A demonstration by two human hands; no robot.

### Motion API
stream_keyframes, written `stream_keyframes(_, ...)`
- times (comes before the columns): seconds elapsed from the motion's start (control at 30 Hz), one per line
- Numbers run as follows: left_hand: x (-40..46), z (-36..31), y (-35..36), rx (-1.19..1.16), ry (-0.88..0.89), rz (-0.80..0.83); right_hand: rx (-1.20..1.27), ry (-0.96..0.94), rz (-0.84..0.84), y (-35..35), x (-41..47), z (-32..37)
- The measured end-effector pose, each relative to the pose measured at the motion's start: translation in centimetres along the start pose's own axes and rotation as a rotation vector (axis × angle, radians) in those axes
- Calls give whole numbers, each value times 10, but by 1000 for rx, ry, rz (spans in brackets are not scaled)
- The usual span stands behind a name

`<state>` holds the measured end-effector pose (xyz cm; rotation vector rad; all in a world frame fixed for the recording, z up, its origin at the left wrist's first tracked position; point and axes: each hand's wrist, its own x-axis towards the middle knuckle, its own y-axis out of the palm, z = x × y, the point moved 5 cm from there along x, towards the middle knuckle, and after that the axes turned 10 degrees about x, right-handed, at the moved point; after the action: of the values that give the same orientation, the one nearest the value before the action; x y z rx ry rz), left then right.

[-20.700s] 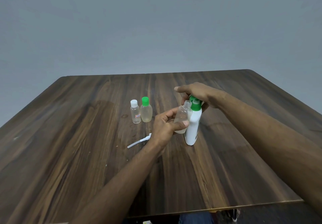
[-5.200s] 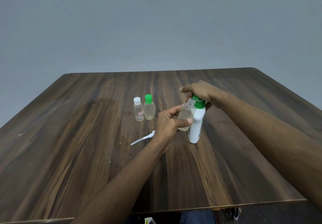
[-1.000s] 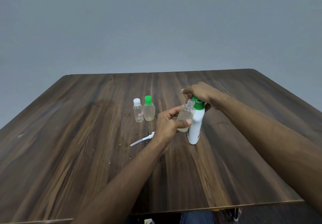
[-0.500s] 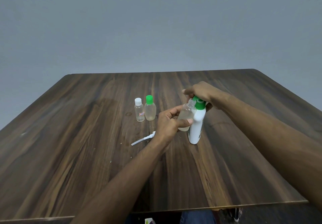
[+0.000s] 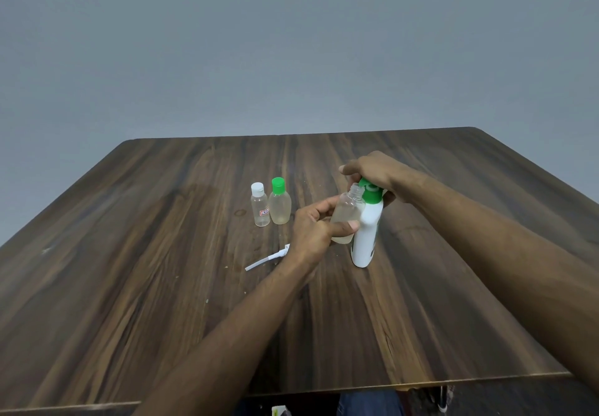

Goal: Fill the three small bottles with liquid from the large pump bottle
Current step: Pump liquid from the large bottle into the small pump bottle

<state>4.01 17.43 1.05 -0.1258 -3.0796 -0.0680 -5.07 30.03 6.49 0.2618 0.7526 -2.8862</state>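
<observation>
A large white pump bottle (image 5: pixel 365 237) with a green pump head (image 5: pixel 370 191) stands on the wooden table (image 5: pixel 129 269). My right hand (image 5: pixel 372 169) lies curled over the pump head. My left hand (image 5: pixel 316 231) grips an uncapped small clear bottle (image 5: pixel 346 218) tilted against the pump bottle, its open neck just under the nozzle; pale liquid fills its lower part. To the left stand two capped small bottles: a clear bottle with a white cap (image 5: pixel 259 203) and a bottle with a green cap (image 5: pixel 279 201) holding pale liquid.
A white spray cap with its dip tube (image 5: pixel 267 257) lies on the table just left of my left wrist. Small crumbs dot the wood. The table's front edge (image 5: pixel 356 386) is near me; a grey wall rises behind.
Almost nothing differs over the last second: both hands keep their hold. Compared with twenty seconds ago, the held small bottle holds more pale liquid.
</observation>
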Motion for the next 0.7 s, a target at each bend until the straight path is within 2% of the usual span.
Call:
stream_keyframes(0.23, 0, 0, 0, 14, 5, 5, 35, 15, 44, -2, -4, 3)
stream_keyframes(0.7, 0, 1, 1, 13, 8, 10, 37, 21, 22, -2, -5, 3)
